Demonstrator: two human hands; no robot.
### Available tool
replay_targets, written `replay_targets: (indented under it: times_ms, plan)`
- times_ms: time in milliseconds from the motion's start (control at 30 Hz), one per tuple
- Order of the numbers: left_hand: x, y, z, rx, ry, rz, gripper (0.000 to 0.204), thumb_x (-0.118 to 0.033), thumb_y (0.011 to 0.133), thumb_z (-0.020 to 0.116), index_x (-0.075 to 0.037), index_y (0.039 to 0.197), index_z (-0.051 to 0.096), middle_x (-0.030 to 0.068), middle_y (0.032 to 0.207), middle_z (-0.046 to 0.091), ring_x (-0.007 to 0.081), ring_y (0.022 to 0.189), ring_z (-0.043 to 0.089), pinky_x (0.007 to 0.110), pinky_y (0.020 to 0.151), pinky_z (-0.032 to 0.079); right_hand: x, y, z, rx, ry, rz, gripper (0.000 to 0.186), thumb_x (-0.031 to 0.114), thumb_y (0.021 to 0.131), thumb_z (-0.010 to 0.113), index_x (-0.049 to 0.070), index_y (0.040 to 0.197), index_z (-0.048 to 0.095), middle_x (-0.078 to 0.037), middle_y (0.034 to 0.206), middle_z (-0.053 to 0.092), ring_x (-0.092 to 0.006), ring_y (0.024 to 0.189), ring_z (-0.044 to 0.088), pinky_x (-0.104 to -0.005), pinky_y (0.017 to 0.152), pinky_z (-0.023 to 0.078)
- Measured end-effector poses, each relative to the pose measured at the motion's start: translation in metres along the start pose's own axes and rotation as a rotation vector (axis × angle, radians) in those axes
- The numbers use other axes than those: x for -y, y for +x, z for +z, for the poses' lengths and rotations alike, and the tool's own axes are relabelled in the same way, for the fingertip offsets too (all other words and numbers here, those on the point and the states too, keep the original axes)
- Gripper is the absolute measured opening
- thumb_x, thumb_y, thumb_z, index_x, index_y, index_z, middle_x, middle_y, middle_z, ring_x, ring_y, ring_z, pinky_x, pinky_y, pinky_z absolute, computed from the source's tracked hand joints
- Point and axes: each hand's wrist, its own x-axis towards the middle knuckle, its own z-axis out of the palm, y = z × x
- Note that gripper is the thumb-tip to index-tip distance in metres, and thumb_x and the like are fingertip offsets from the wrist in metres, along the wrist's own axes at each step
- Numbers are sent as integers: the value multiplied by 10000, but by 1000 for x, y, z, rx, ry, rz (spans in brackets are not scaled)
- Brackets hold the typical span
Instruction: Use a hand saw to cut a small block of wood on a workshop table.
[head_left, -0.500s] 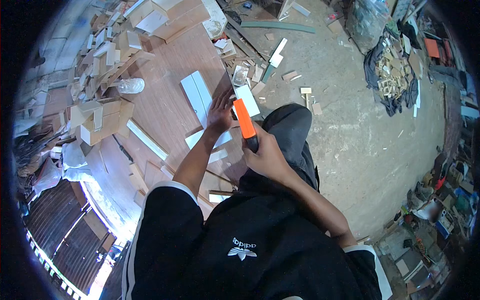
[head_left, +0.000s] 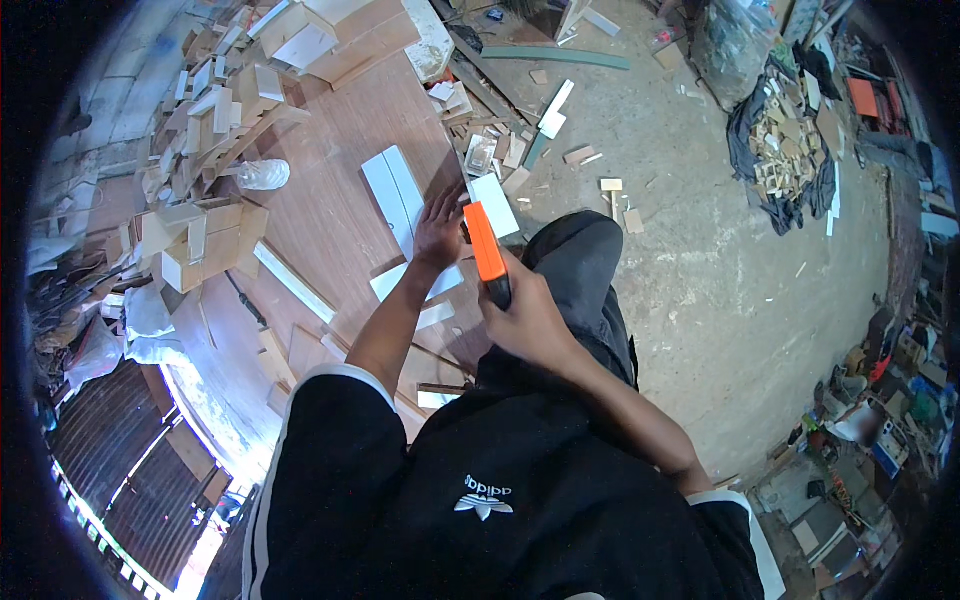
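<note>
My right hand [head_left: 523,312] is wrapped round the black grip of an orange-and-black tool [head_left: 484,240], its shape like a nail gun. The tool's far end is close beside my left hand [head_left: 438,235]. That hand has its fingers stretched forward and together, at the right edge of the wooden work surface [head_left: 330,150]. Under and beside my left wrist lie a long white panel [head_left: 390,185] and a shorter white piece [head_left: 392,278]. Another white board [head_left: 494,203] shows just beyond the tool. Whatever the tool's tip touches is hidden.
Open wooden boxes [head_left: 205,250] are stacked along the left, near a clear plastic item [head_left: 264,175]. Strips of wood [head_left: 295,280] lie closer to me. Offcuts scatter over the concrete floor [head_left: 720,280], with a heap of scraps on dark cloth [head_left: 785,150] at the far right.
The orange tool and my right hand have shifted slightly left and toward me. My left hand stays in nearly the same place.
</note>
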Motion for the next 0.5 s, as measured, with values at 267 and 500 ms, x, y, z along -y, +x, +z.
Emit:
replay_targets:
  times_ms: [267,500]
  plan:
    - [3,4,-10,-42,-60,43,454,-288,650,770,-102,1038,628,132,1441,423,324,1324,405,472,1081,334,65,-48,-20,90,62,80,371,-31,770,588,-28,1126,483,-245,768,595,-366,810,649,-394,680,487]
    - [28,-12,5,-48,323,139,512,-306,626,791,-130,1084,642,114,1444,416,323,1318,406,454,1090,336,60,-25,-12,120,85,141,343,-49,795,567,-14,1132,513,-190,839,584,-153,826,591,-315,777,469]
